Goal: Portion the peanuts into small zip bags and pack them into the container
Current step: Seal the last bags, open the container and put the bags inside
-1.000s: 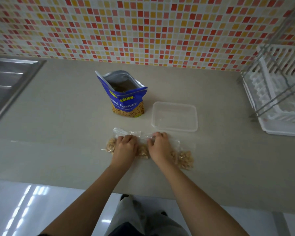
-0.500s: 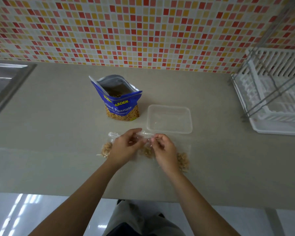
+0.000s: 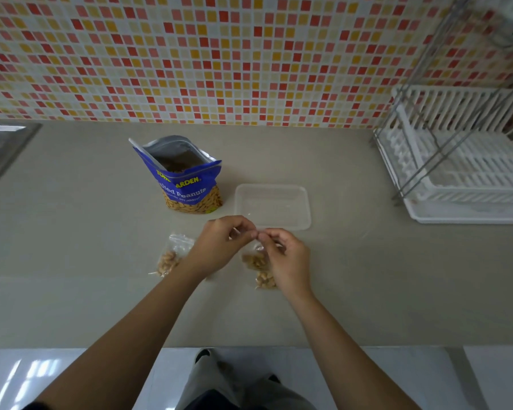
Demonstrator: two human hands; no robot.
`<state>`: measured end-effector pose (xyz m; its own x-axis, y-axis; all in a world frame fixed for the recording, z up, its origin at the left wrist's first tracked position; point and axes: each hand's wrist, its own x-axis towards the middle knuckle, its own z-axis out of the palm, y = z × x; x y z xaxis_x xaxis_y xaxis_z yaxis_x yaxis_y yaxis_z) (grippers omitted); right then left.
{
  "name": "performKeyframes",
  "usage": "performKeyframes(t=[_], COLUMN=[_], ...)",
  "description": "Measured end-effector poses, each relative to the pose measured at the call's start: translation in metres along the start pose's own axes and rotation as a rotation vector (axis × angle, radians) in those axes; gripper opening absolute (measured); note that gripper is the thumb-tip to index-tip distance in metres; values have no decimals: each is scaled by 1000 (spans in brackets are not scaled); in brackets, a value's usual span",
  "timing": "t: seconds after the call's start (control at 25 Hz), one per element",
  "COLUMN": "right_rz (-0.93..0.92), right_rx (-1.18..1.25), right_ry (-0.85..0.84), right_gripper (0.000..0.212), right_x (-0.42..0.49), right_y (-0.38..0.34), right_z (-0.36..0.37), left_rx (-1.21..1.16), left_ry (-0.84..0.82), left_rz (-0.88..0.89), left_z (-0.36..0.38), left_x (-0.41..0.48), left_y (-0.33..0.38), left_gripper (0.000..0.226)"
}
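Note:
My left hand [image 3: 219, 247] and my right hand [image 3: 285, 258] pinch the top edge of a small clear zip bag of peanuts [image 3: 258, 264], held a little above the counter between them. Another small zip bag of peanuts [image 3: 171, 257] lies on the counter to the left of my left hand. More peanuts [image 3: 265, 281] show below my right hand; I cannot tell whether they belong to the held bag. A blue peanut pouch [image 3: 184, 179] stands open behind my hands. An empty clear plastic container [image 3: 273, 205] sits right of the pouch.
A white dish rack [image 3: 462, 161] with metal bars fills the back right of the beige counter [image 3: 71, 232]. A steel sink edge [image 3: 3, 149] shows at the far left. A mosaic tile wall runs behind. The counter's front edge is near my forearms.
Both hands lifted off the row of bags, where they were pressing down, and now pinch the top of one bag raised above the counter. The camera view shifted slightly left.

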<state>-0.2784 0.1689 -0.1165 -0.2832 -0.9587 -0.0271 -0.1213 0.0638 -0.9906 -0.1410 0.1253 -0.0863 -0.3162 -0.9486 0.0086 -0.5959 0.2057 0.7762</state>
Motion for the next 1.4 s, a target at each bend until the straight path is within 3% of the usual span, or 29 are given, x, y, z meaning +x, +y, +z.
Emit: performKeyframes(t=[0.16,0.44,0.6,0.68,0.8,0.88,1.0,1.08,1.24,1.4], right_rz=[-61,-67,48,194,370,271,-120,-217,-291,-342], right_rx=[-128,-177,-74,97,377,192,-528,-786,-1027,-928], right_ry=[104,177,104,65,38,12,-115,-200,-136,-109], right_gripper=[13,8,10,10,10,12,30,38,43,44], right_x=[-5,-9,-8,-7,-8,-10,-15,-22,-28,-23], right_y=[-1,-1,5,5,2,8,35,50,68,49], right_z=[-3,-10,-10,-8,-3,-3,-12,-16,-15,2], left_rx=[289,417,137,-160,-670,-713,-471,-182,227,434], left_ry=[-15,41,103,106,-61,-52,81,88,94,66], left_rz=[174,155,83,-68,-270,-324,-386,-329,-171,-73], left_z=[9,3,4,11,24,34,48,60,73,60], left_x=[0,-11,-20,-30,-48,-56,-58,-57,-56,-57], left_y=[6,-9,-15,-13,-12,-19,-32,-35,-40,-43], left_gripper=[15,15,12,13,21,33,37,41,43,29])
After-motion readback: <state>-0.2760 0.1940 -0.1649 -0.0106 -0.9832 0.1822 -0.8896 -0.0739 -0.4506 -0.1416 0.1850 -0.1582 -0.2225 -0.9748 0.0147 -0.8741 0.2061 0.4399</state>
